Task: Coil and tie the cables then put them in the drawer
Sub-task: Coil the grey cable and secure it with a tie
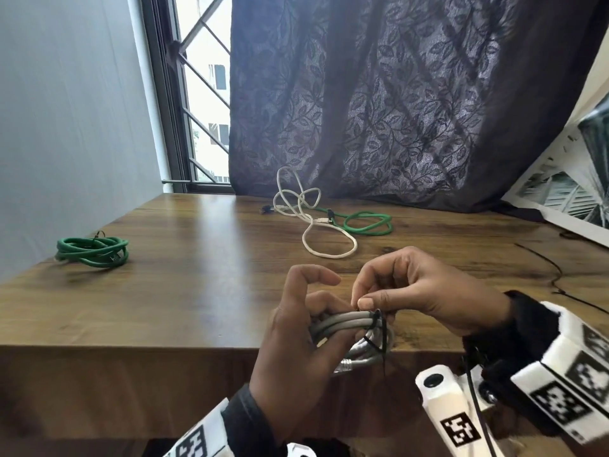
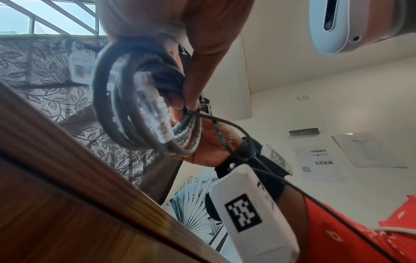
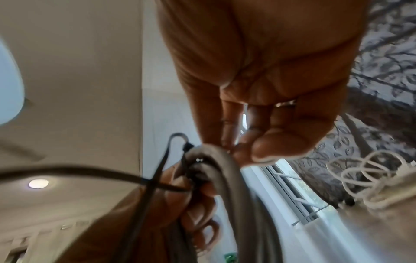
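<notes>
My left hand (image 1: 306, 328) grips a coiled grey cable (image 1: 346, 323) just above the near edge of the wooden table (image 1: 197, 291). A black tie (image 1: 380, 334) is looped round the coil. My right hand (image 1: 395, 288) pinches the top of that tie with thumb and forefinger. In the left wrist view the grey coil (image 2: 126, 124) hangs from the fingers with a clear plug (image 2: 155, 113) showing. The right wrist view shows the grey coil (image 3: 223, 178) and the black tie (image 3: 162, 169) crossing it. A tied green coil (image 1: 94, 252) lies at the table's left. A loose white cable (image 1: 313, 219) and a loose green cable (image 1: 369, 222) lie at the back.
A dark patterned curtain (image 1: 395, 94) hangs behind the table, with a barred window (image 1: 201, 94) to its left. A framed print (image 1: 573, 189) leans at the back right. A thin black wire (image 1: 557, 278) trails over the table's right side.
</notes>
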`<state>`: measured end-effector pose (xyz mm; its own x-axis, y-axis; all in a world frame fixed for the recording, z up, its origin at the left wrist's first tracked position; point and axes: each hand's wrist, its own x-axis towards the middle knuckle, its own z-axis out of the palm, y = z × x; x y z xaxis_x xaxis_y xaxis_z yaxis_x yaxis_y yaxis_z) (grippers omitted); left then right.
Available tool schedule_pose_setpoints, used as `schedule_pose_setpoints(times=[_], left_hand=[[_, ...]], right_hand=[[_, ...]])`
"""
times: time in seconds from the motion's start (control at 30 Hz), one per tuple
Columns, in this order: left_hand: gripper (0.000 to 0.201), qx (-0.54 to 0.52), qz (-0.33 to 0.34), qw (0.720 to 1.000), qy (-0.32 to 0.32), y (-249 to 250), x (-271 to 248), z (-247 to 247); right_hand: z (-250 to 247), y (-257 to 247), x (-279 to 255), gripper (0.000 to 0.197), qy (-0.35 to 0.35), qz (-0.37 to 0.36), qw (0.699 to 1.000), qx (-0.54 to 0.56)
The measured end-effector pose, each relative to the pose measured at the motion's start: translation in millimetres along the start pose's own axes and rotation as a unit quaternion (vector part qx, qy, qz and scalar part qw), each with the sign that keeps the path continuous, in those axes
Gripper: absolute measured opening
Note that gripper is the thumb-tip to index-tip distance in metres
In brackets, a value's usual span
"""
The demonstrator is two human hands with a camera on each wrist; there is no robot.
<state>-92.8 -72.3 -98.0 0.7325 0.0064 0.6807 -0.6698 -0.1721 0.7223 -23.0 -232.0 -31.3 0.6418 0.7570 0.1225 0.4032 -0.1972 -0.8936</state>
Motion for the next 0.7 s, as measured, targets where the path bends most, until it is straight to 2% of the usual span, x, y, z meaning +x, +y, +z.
schedule_pose_setpoints(times=[0.1, 0.17, 0.23, 0.4, 0.47, 0.57, 0.63, 0.7], left_hand=[[0.045, 0.006, -0.01, 1.0, 0.002, 0, 0, 0], [0.043, 0.006, -0.017, 1.0, 0.008, -1, 0, 0], [0.039, -0.005, -0.024, 1.0, 0.017, -1, 0, 0], [0.027, -0.024, -0.033, 0.999, 0.018, -2, 0, 0], [0.025, -0.039, -0.037, 0.998, 0.025, -3, 1, -1], [0.025, -0.055, -0.038, 0.997, 0.029, -3, 2, -1], [0.025, -0.058, -0.038, 0.997, 0.024, -2, 2, 0], [0.025, -0.066, -0.043, 0.997, 0.016, -2, 1, 1]], right_hand=[[0, -8, -1, 0.005, -0.014, -0.036, 0.989, -0.14], [1, -8, -1, 0.009, -0.007, -0.067, 0.956, -0.285], [2, -7, -2, 0.011, 0.031, -0.088, 0.943, -0.319], [-2, -4, -2, 0.01, 0.166, -0.102, 0.977, -0.084], [-2, -5, -3, 0.017, 0.15, -0.078, 0.986, 0.013], [2, 0, -5, 0.036, 0.071, 0.011, 0.995, 0.074], [9, 5, -5, 0.029, 0.04, 0.036, 0.994, 0.092], [16, 7, -3, 0.013, 0.057, 0.03, 0.992, 0.105]])
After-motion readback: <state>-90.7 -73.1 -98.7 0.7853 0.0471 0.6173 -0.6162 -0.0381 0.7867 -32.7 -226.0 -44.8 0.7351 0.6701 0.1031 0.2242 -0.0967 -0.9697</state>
